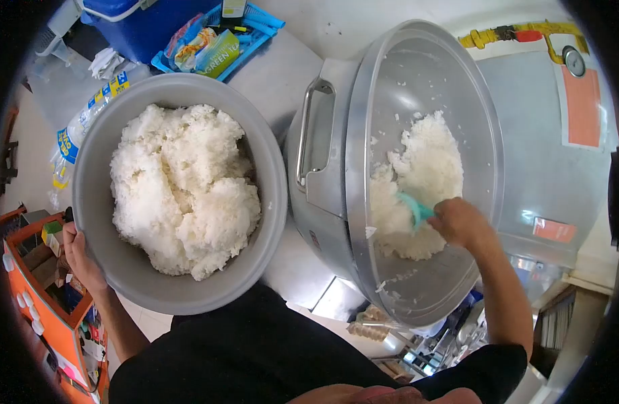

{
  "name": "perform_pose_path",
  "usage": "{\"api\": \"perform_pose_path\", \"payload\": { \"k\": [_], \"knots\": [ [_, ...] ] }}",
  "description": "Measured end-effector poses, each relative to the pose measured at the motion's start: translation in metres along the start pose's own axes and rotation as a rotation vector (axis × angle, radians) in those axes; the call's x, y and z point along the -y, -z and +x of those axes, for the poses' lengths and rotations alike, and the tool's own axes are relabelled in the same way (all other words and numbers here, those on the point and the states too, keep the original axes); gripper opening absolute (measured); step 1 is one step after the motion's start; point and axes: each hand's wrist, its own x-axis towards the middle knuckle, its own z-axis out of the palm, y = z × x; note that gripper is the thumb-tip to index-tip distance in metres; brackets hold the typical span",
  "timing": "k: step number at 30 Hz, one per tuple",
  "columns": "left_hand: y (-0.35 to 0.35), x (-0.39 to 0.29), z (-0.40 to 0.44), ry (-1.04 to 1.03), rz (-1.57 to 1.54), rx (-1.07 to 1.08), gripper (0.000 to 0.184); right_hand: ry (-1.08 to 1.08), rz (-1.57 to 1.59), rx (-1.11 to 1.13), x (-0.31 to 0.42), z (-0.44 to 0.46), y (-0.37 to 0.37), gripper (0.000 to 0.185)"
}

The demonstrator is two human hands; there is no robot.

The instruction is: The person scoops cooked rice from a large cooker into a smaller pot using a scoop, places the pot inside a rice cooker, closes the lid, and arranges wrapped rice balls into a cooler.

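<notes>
So, closest in at 6 o'clock there's the person's black shirt, with a hand out to each side. The left hand, between 8 and 9, sits against the outside of a big grey basin; the basin hides part of it, so I can't tell if it's actually gripping. That basin fills 9 o'clock with a lumpy mound of cooked white rice. Right hand's at 3, fingers wrapped round a teal scoop dug into more rice inside a large metal pot, loose grains stuck to its walls. Further off, a blue plastic tray at 11 holds a green tea packet, and a pressure gauge hangs around 2 by some yellow piping.
</notes>
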Motion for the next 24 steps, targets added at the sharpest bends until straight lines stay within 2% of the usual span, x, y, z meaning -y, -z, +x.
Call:
{"api": "perform_pose_path", "payload": {
  "k": [1, 4, 10, 16, 20, 24],
  "knots": [
    [-0.001, 0.000, 0.000, 0.006, -0.002, -0.015, 0.012, 0.043, 0.041, 0.020, 0.006, -0.002, -0.001, 0.031],
    [-0.002, -0.001, 0.000, 0.024, 0.010, -0.030, 0.012, 0.137, 0.186, -0.117, 0.030, -0.005, -0.013, 0.033],
    [-0.008, -0.004, -0.001, -0.001, -0.026, -0.015, 0.009, 0.340, 0.413, -0.103, 0.045, 0.029, -0.020, 0.038],
    [-0.009, -0.001, 0.001, -0.018, -0.092, -0.015, 0.008, 0.388, 0.646, -0.031, 0.049, 0.063, -0.030, 0.040],
    [-0.016, -0.011, -0.004, -0.020, -0.061, -0.032, 0.010, 0.345, 0.910, 0.120, 0.053, 0.057, -0.026, 0.035],
    [-0.020, -0.019, -0.006, 0.000, -0.025, -0.042, 0.011, 0.343, 1.003, 0.075, 0.041, 0.037, -0.009, 0.030]
  ]
}}
